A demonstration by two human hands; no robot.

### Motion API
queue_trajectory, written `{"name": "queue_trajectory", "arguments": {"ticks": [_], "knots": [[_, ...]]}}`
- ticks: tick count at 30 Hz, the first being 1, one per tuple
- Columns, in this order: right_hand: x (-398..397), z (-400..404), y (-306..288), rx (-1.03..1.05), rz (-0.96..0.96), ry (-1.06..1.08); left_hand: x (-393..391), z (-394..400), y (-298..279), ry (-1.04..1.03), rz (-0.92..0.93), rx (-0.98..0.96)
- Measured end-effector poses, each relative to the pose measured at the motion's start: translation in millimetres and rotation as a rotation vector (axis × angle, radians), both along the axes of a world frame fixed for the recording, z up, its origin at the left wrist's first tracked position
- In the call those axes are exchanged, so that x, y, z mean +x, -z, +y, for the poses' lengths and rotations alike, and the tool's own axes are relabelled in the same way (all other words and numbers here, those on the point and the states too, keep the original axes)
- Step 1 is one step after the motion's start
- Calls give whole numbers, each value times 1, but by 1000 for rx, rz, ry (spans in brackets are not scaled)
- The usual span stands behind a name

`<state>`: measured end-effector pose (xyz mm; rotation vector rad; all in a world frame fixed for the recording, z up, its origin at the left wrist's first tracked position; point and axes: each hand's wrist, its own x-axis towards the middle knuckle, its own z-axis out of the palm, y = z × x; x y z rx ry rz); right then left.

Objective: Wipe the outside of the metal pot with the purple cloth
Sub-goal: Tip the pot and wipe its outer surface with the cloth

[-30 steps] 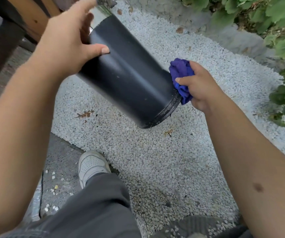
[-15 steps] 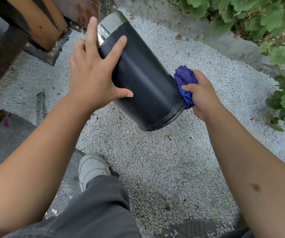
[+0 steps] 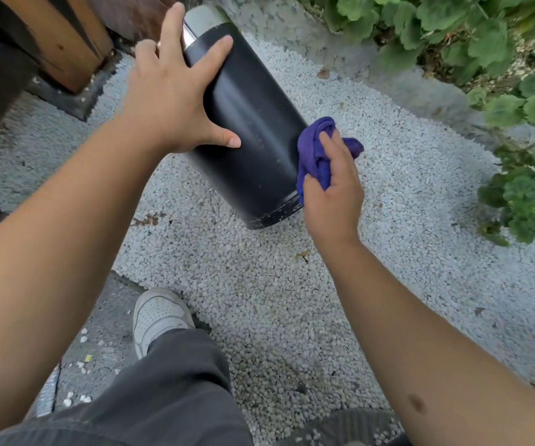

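Note:
A tall black metal pot (image 3: 253, 130) with a shiny silver rim hangs tilted above the gravel, its base pointing toward me and to the right. My left hand (image 3: 176, 91) lies spread over its upper left side and holds it up. My right hand (image 3: 333, 188) grips a bunched purple cloth (image 3: 316, 149) and presses it against the pot's lower right wall, close to the base edge. The pot's mouth faces away and is hidden.
White gravel (image 3: 291, 284) covers the ground below. A wooden post (image 3: 57, 37) stands at the top left, and green plants (image 3: 485, 43) line a concrete curb on the right. My white shoe (image 3: 158, 313) and grey trouser leg are underneath.
My left hand slid from the pot's rim to a spread grip on its side. My right hand turned over and carried the cloth from the base edge up onto the lower side wall.

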<state>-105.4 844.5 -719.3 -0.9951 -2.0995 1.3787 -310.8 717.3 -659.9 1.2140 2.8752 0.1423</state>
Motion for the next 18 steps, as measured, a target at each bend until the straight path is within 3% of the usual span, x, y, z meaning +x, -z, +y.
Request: {"name": "queue_trajectory", "arguments": {"ticks": [5,9,13,18], "knots": [[8,-10,11,333,-80,-111,3,10,-4,21,10,-20],[15,-10,18,485,-114,-156,3,20,-2,31,43,-33],[22,-21,32,732,-138,-322,7,36,-2,-11,55,-53],[23,-25,43,764,-171,-358,2,40,4,6,59,-41]]}}
